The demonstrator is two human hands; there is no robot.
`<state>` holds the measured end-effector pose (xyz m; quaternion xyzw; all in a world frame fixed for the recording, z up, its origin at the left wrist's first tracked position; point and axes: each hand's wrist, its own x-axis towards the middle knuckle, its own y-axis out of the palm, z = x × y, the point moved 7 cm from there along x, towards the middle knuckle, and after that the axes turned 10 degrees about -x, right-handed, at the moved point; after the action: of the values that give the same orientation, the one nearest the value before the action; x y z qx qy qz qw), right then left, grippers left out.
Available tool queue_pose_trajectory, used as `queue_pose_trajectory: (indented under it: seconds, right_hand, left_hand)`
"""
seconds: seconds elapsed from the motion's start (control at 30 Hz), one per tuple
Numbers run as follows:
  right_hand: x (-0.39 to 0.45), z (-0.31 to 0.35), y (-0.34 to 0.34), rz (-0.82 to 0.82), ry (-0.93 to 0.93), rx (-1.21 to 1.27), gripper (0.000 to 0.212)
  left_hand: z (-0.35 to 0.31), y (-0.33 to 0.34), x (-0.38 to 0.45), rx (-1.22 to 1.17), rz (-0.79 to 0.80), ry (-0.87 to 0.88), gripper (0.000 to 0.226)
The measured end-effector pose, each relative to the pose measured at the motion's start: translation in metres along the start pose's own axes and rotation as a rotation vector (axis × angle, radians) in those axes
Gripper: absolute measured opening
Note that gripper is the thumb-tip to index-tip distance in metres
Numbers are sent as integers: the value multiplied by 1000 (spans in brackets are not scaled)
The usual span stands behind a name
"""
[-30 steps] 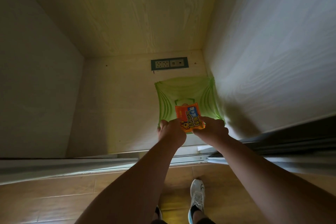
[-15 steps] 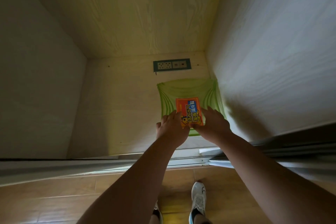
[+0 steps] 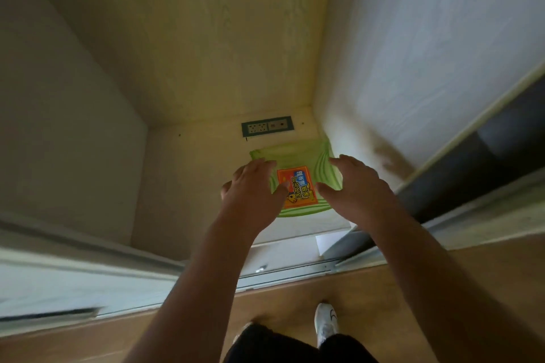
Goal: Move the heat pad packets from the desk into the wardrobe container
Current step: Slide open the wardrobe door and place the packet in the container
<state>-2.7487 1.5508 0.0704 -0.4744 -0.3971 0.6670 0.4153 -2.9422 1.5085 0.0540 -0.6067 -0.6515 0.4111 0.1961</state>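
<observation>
We've let go of the packet point(image 3: 297, 187). A second ago both hands pinched its near edge over the tray; half a second ago it was going down with fingers still on it. Now it lies flat in the green tray point(image 3: 324, 160) on the wardrobe floor, and both hands are off it. The left hand point(image 3: 250, 191) is wide, fingers spread, its thumb tip overlapping the packet's left edge in view; we can't tell whether it touches. The right hand point(image 3: 355, 183) is wide too, fingers loosely bent, holding nothing, just beside the packet's right edge.

Our read: this packet is delivered. We can't see the surface from here, so no count of what's left. Next would be pulling back and going for another.

Materials: the packet is a flat rectangular pouch, orange with a blue patch and printed characters, probably thin film that slides easily. The tray is translucent green plastic, shallow, squarish, with ribbed curved corners, tucked against the right wall. The wardrobe panels are pale woodgrain laminate. A dark socket plate point(image 3: 267, 130) sits just behind the tray.
</observation>
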Motion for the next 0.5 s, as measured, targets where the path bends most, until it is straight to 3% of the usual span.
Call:
queue_pose_trajectory:
  seconds: [0.27, 0.5]
  right_hand:
    - [-93, 10, -68, -210, 199, 76, 70]
    - [-195, -2, -97, -356, 453, 90, 71]
  left_hand:
    - [-73, -76, -37, 101, -7, 347, 48]
    - [-135, -85, -92, 95, 114, 644, 45]
